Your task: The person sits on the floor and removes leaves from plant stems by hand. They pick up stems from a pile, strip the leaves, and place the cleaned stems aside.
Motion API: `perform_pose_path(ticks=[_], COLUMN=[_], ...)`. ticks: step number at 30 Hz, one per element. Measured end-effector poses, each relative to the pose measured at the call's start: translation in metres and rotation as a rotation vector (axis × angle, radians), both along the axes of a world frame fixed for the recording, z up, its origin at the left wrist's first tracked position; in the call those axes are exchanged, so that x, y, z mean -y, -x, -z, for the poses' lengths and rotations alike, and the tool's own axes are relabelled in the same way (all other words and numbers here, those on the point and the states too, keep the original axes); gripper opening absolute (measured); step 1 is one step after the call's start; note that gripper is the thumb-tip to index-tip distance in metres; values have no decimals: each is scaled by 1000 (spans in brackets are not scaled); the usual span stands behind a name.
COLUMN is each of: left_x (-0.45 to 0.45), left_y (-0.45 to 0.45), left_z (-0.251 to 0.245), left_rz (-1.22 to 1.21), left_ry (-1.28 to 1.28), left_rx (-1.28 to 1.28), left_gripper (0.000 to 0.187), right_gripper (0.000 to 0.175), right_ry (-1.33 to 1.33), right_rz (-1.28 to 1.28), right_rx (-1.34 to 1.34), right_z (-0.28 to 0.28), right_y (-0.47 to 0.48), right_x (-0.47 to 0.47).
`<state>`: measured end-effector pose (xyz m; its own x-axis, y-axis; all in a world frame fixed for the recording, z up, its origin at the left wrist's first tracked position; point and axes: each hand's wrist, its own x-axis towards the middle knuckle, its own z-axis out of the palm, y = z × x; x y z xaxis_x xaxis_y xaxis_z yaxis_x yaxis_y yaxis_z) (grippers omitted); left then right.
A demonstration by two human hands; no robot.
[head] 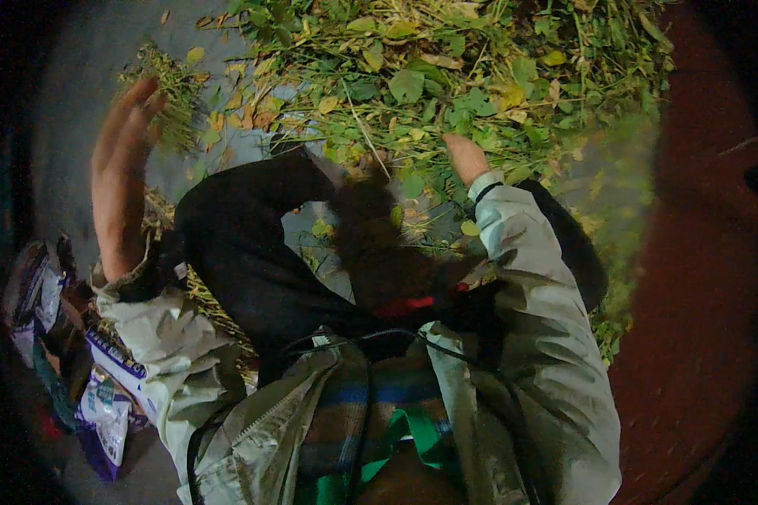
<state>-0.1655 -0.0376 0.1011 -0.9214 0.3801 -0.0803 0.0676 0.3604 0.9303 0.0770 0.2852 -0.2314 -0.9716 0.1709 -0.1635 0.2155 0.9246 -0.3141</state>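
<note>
My left hand [123, 148] is raised at the left, blurred, its fingers stretched out and nothing seen in them. Right beside its fingertips lies a small bundle of green-yellow plant stems [180, 104] on the grey floor. On the other side, my right hand [466, 158] reaches into the near edge of a large heap of leafy plants [410, 82], green and yellowing leaves on long stems. Its fingers are turned away and partly hidden, so what they grip does not show. A thin pale stalk [365, 129] lies slantwise left of this hand.
My bent legs in black trousers [234, 246] frame loose leaves on the grey floor [208, 25]. Printed plastic packets [104, 404] lie at the lower left, near more cut stems [205, 297]. A dark red surface [688, 252] runs along the right side.
</note>
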Motion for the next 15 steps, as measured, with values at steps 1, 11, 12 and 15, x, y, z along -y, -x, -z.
perform_pose_path(ticks=[1,11,12,15], left_x=[-15,-52,-50,-47], left_y=[-1,-1,0,6], left_z=[0,59,64,74], left_rz=[23,-78,-74,-117], left_ry=[5,-58,-63,-58], left_rx=[14,268,281,332], left_gripper=[37,29,29,28], right_gripper=[32,79,79,71], right_ry=[19,-156,-123,-268], right_rz=[-56,-3,15,-13], right_rx=[-168,148,228,519], right_z=[3,48,56,79], right_y=[1,72,73,76], right_x=[9,67,68,73])
